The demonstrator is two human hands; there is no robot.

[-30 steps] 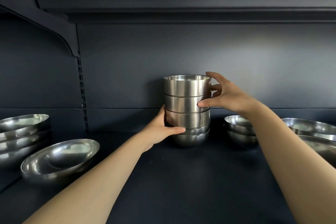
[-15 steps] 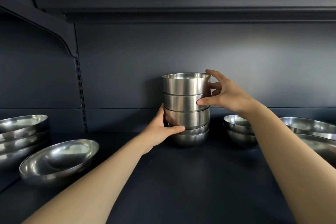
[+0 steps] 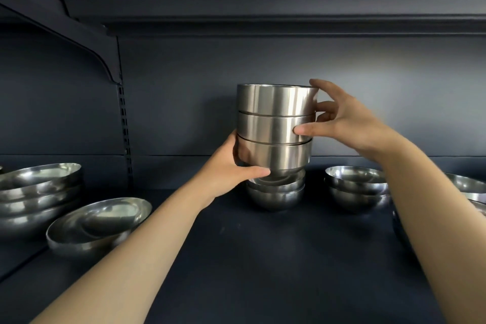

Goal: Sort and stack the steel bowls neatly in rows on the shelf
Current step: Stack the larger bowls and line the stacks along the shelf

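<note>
Dark blue shelf point(image 3: 249, 258) with a matching back wall carries all the steel bowls, and a bracket point(image 3: 86, 42) crosses the upper left of the frame. At the centre, three straight-sided bowls point(image 3: 273, 126), nested one in another, are in both hands just above two rounded bowls point(image 3: 274, 192) that stand stacked on the shelf; whether the lowest held bowl touches them I cannot tell. The left hand point(image 3: 226, 168) has its grip under the bottom bowl, thumb in front. The right hand point(image 3: 344, 118) pinches the upper two from the side, thumb on the middle bowl and fingers at the top rim. I judge the danger is slipping: smooth steel walls, a light side pinch, and a tall stack which may tilt or come apart if one hand lets go first. Setting it down on the rounded bowls could also leave it rocking. Counting the others: at centre right a stack of two small rounded bowls point(image 3: 357, 187); at the right edge wide bowls point(image 3: 470, 187), partly hidden, at least two; at lower left one shallow wide bowl point(image 3: 97, 223) alone; at the left edge a pile of wide bowls point(image 3: 39, 187), about four.
</note>
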